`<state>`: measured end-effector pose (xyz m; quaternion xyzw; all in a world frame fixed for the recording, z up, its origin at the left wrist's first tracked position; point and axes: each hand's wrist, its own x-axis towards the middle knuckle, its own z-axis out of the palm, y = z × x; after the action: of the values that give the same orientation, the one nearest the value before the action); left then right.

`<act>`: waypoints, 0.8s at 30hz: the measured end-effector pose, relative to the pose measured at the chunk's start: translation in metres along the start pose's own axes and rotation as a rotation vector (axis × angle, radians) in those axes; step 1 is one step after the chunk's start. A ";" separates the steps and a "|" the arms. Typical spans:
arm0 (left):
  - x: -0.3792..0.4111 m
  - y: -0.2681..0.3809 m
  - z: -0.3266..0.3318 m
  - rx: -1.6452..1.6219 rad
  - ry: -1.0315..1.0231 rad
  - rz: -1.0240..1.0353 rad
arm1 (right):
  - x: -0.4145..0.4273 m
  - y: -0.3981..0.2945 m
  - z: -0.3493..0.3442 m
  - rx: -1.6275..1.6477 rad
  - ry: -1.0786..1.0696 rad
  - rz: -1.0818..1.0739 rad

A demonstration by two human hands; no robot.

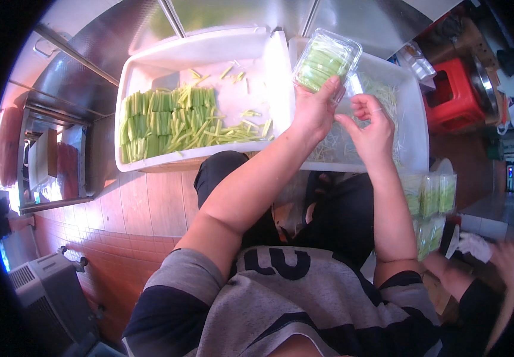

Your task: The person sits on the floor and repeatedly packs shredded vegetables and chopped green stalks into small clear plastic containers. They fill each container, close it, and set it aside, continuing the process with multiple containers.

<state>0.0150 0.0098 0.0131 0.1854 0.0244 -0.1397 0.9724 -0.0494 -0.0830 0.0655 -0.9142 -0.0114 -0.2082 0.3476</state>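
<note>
My left hand grips a clear plastic clamshell box, tilted above the place where two white tubs meet. Pale green cut vegetable sticks, possibly celery, lie side by side inside the box. Close by on the right is my right hand, holding nothing, its fingers curled and its thumb apart from them. The left white tub contains stacked rows of green vegetable sticks and a looser heap at their right. Below my right hand, the other white tub contains thin pale strands.
Filled clear packs are stacked beside my right knee. A red plastic stool stands at upper right. Another person's blurred hand is at lower right. A grey wheeled appliance stands at lower left, below a metal-framed rack.
</note>
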 end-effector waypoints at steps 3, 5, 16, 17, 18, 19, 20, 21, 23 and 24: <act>0.001 -0.006 -0.005 0.071 -0.040 0.030 | -0.001 0.001 0.009 0.094 0.038 -0.038; -0.001 -0.007 -0.004 0.058 -0.051 0.028 | 0.000 0.004 0.011 0.078 0.025 -0.105; -0.002 0.000 0.004 -0.013 0.007 0.052 | 0.006 0.020 -0.015 0.090 0.052 -0.071; -0.004 -0.001 0.004 -0.007 0.005 0.043 | 0.006 0.014 -0.011 0.071 0.025 -0.100; -0.005 -0.002 0.003 0.000 0.002 0.035 | 0.005 0.008 -0.007 0.054 -0.002 -0.128; -0.005 -0.003 0.002 0.005 -0.010 0.033 | 0.006 0.004 -0.004 0.038 -0.029 -0.156; -0.004 -0.006 -0.001 0.010 -0.022 0.030 | 0.005 0.005 0.000 0.022 -0.023 -0.155; -0.004 -0.006 -0.001 0.015 -0.031 0.032 | 0.005 0.006 0.002 -0.005 -0.011 -0.175; -0.004 -0.006 -0.002 -0.020 -0.042 0.012 | 0.006 0.007 0.006 -0.057 0.012 -0.216; -0.004 -0.005 -0.001 -0.041 -0.048 0.001 | 0.007 0.007 0.007 -0.057 0.000 -0.222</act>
<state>0.0095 0.0067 0.0107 0.1622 0.0036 -0.1429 0.9763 -0.0397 -0.0849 0.0589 -0.9167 -0.1067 -0.2459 0.2963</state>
